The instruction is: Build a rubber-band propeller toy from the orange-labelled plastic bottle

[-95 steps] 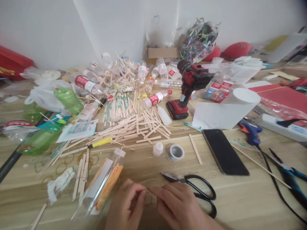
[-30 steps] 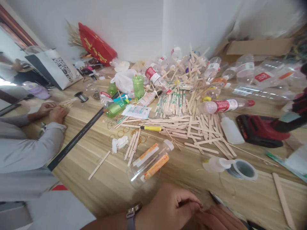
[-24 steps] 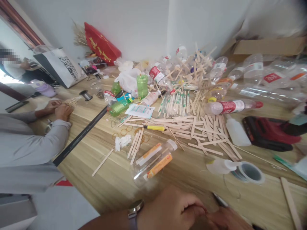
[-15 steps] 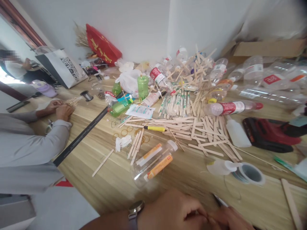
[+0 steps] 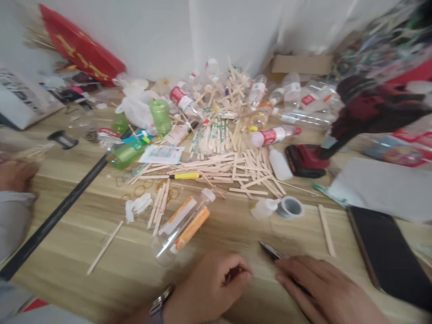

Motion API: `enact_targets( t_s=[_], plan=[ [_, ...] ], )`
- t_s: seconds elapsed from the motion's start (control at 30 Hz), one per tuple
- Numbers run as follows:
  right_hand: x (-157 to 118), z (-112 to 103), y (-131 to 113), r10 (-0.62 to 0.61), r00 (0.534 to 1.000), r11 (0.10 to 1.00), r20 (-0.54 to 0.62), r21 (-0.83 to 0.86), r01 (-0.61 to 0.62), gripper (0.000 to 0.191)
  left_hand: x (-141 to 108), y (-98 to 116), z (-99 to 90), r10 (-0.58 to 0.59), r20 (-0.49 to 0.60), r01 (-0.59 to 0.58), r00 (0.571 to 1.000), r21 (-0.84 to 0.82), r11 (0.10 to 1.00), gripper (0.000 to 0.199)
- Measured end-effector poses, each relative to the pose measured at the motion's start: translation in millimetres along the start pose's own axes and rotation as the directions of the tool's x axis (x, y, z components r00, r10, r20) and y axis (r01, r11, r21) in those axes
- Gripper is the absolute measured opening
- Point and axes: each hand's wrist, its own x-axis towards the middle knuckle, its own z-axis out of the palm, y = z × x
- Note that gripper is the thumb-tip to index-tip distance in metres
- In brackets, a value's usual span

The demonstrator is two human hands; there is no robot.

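My left hand (image 5: pixel 216 281), with a watch (image 5: pixel 164 297) on its wrist, is low in the middle with its fingers curled in. Whether it pinches anything small cannot be seen. To its right, my right hand (image 5: pixel 324 290) is closed round a dark tool with a pointed metal tip (image 5: pixel 269 250), which points up and left just above or on the table. A gap lies between the two hands. Nearest my left hand is a clear plastic bottle (image 5: pixel 168 245) with orange labels, lying on its side. Beyond my right hand are a small white bottle (image 5: pixel 264 209) and a grey roll (image 5: pixel 290 207).
Wooden sticks (image 5: pixel 226 166) heap across the middle, plastic bottles (image 5: pixel 280 135) behind. A yellow-handled tool (image 5: pixel 185 176) lies among them. At right are a red cordless drill (image 5: pixel 310 157) and a black phone (image 5: pixel 388 252). Another person's hand (image 5: pixel 16 175) is at far left.
My view has swung right, bringing the phone and the whole drill into sight. My hands, close together before, are now apart, with the tool still in my right hand.
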Motion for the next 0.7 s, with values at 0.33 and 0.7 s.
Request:
enact_targets(
  t_s=[0.33,0.7],
  plan=[
    [-64,11,20,0.264,0.945,0.941,0.193,-0.269,-0.208,0.030,-2,-10,2.6,-0.018,0.056,0.015,0.998,0.056,0.998,0.023],
    [-43,-3,-7,0.352,0.887,0.935,0.299,-0.070,-0.347,0.036,-3,-15,4.5,-0.004,0.061,-0.002,0.998,0.098,0.995,0.027]
  ],
)
